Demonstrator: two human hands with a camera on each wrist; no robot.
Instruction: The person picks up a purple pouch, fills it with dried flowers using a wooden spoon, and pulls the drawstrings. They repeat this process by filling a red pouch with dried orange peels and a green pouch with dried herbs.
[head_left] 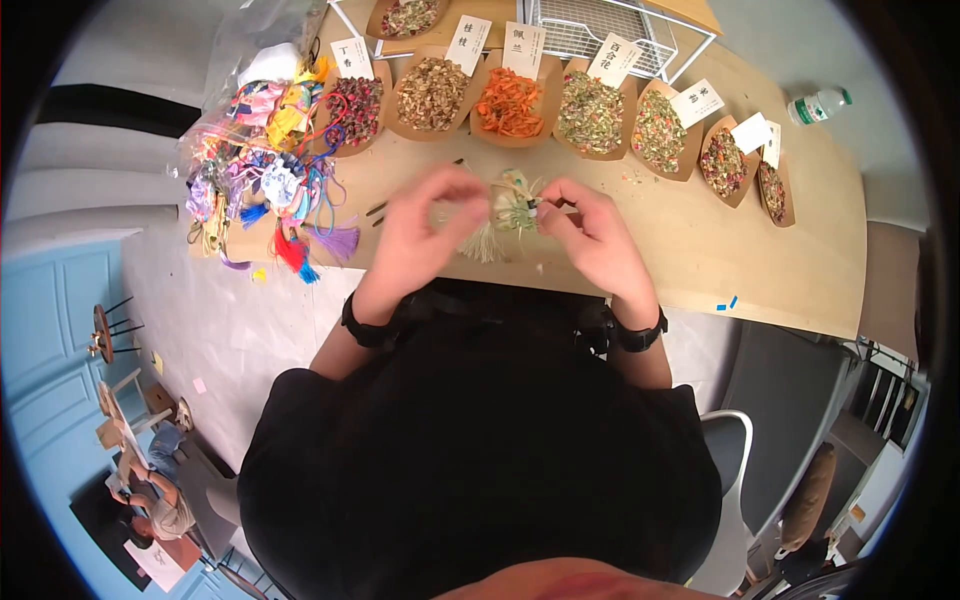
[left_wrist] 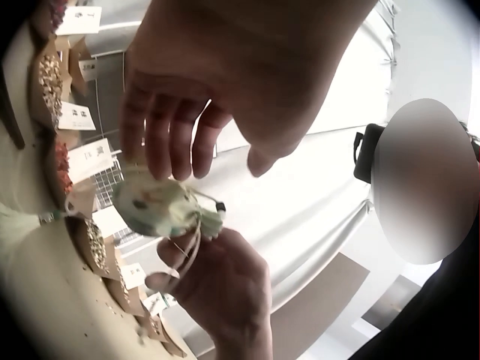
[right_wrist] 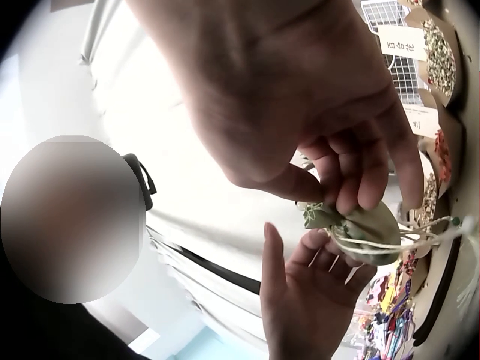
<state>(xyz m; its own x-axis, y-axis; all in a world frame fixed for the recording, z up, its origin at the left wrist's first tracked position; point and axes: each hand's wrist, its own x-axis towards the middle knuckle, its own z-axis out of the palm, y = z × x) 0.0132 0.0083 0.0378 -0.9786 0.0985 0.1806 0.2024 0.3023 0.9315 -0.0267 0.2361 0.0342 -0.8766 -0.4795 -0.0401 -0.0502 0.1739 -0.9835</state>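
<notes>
A small pale green drawstring sachet [head_left: 515,207] with a leaf print is held up over the table's front edge. My right hand [head_left: 592,235] pinches it at the gathered neck between thumb and fingers. Thin cream cords [right_wrist: 360,246] loop round the neck, and a dark bead [left_wrist: 220,207] shows on one cord. My left hand [head_left: 425,225] is just left of the sachet, its fingers loosely bent and the thumb apart. In the left wrist view those fingers hang right at the sachet's rounded bottom. A pale tassel [head_left: 483,244] shows between the hands.
Brown paper trays of dried herbs, one with orange petals [head_left: 510,103], line the table's back with white name cards [head_left: 467,45]. Colourful tasselled sachets [head_left: 270,170] pile up at left beside plastic wrap. A water bottle [head_left: 818,106] lies at back right; blue scraps [head_left: 727,304] lie near the front edge.
</notes>
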